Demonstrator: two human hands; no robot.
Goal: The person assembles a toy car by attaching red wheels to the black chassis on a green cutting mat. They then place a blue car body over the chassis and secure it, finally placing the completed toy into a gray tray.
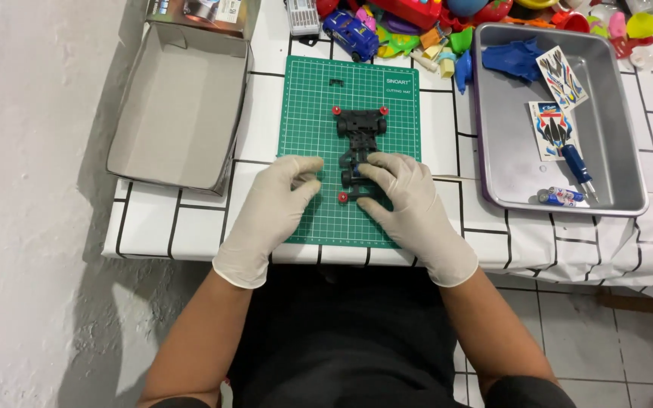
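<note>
A dark toy car chassis point(360, 134) with black wheels and small red rollers at its corners lies on a green cutting mat point(311, 106). My right hand point(398, 189), in a white glove, rests on the chassis's near end, fingers over its rear wheels. My left hand point(285, 189), also gloved, lies on the mat just left of the chassis with its fingers curled; whether it pinches a small part cannot be told.
An empty cardboard box point(179, 102) sits at the left. At the right, a grey metal tray point(614, 128) holds a blue car body shell point(514, 58), sticker sheets point(553, 128), a blue screwdriver point(577, 168) and batteries point(559, 197). Colourful toys point(417, 23) crowd the far edge.
</note>
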